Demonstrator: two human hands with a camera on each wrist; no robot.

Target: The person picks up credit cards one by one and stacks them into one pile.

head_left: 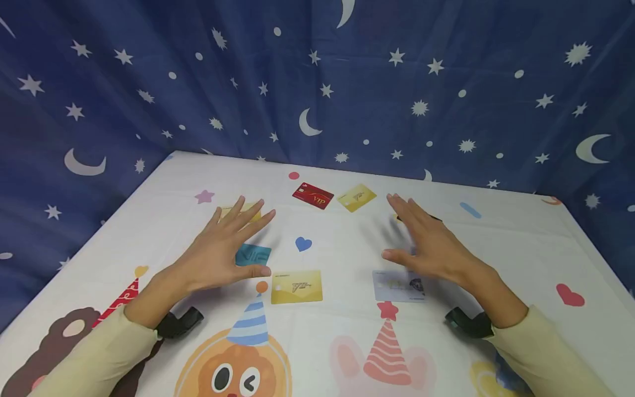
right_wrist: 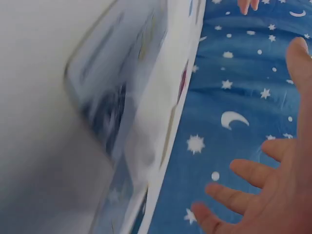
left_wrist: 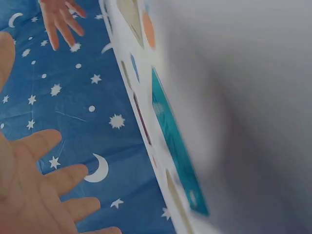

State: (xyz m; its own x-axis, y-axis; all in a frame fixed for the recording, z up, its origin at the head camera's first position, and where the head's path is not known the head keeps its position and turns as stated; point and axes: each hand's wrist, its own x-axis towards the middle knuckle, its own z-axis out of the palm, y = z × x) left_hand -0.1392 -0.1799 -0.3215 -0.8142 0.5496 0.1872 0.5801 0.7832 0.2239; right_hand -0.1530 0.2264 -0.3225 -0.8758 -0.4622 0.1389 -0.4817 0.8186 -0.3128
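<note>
My left hand hovers over the table with its fingers spread, holding nothing. Beneath it lie a teal card and a yellow card, each partly covered in the head view. A gold card lies just right of the left thumb. Fingers also extended, my right hand is raised above a silver-grey card. Behind the right hand shows a dark edge of another card, mostly hidden. Farther back lie a red VIP card and a yellow card, between the hands.
A white tablecloth printed with cartoon animals, hearts and party hats covers the table. A dark blue curtain with moons and stars hangs along its back and sides. Black straps sit at both wrists.
</note>
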